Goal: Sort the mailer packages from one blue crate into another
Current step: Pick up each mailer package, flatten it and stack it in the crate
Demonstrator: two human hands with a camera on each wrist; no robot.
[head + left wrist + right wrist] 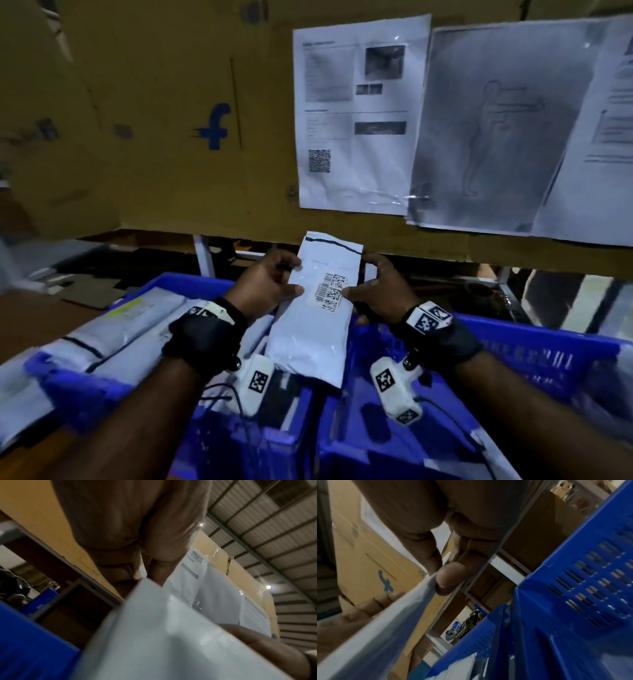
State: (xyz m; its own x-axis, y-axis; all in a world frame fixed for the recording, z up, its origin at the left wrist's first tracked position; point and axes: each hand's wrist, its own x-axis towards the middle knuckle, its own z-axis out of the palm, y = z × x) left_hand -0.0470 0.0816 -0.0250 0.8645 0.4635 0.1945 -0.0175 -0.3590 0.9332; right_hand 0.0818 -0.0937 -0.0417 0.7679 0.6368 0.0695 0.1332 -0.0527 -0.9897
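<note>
We've got a white mailer package (317, 308) held up over the seam between our two blue crates, barcode label (330, 287) facing us. Our left hand (270, 284) grips its left edge, thumb on the front; our right hand (376, 291) pinches the right edge, thumb on top, fingers beneath. The left crate (85, 387) is stacked with more mailers (113, 339); the right crate (531, 359) sits just beside it. Behind hangs a cardboard panel (154, 120) with printed sheets (356, 113) taped on.
</note>
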